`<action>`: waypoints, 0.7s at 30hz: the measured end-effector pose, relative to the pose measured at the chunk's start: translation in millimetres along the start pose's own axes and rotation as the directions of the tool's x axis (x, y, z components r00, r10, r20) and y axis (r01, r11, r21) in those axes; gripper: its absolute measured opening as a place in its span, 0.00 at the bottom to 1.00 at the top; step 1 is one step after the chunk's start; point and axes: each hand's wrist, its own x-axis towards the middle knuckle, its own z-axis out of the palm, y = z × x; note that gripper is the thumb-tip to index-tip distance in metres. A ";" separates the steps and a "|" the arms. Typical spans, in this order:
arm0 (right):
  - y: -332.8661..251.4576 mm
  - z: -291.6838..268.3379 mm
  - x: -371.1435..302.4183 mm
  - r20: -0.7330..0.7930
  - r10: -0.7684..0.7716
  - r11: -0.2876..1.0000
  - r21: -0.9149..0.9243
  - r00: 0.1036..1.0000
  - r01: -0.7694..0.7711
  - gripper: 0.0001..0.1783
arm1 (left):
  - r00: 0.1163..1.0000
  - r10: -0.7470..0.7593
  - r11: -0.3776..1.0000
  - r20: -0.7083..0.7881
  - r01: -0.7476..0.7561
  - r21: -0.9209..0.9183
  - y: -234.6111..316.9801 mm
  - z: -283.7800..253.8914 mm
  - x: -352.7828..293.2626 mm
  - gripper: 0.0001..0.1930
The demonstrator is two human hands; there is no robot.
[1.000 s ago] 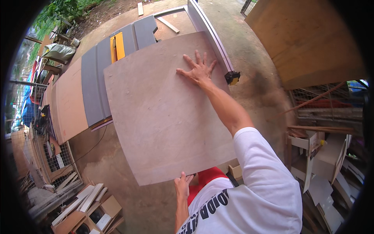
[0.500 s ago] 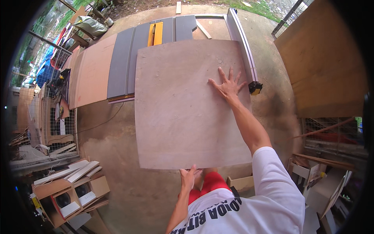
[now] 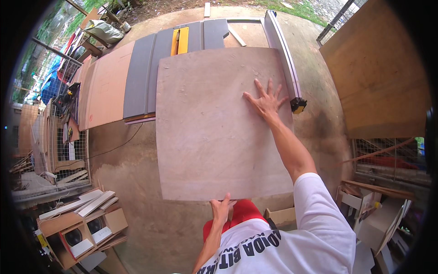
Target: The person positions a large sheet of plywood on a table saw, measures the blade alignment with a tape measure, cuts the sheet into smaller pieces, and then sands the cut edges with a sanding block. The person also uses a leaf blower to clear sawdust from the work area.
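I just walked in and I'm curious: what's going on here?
A person has a large board partly over a grey table. The right hand is spread flat on top; the left hand is at the near edge. The board's right side runs beside a metal rail.

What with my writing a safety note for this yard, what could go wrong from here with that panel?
The panel juts well past the grey table toward the person, so it could dip if the left grip at its near edge slips. The right grip lies spread flat on top, so the panel might slide from under it. A dark cord trails off to the left; a step that way could snag it.
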 end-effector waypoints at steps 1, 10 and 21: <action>-1.4 -0.2 0.0 0.010 0.007 1.000 -0.011 1.000 -0.007 0.53 | 1.000 0.010 1.000 0.005 -0.010 0.001 -0.3 -0.5 0.4 0.21; -6.5 2.1 21.2 0.000 0.018 1.000 0.010 1.000 -0.018 0.54 | 0.999 -0.034 0.999 -0.002 0.034 0.030 17.8 7.9 15.1 0.19; -4.7 2.1 42.5 0.021 0.001 0.999 0.043 1.000 -0.002 0.53 | 0.997 -0.077 0.997 0.001 0.077 0.003 15.3 8.8 34.2 0.18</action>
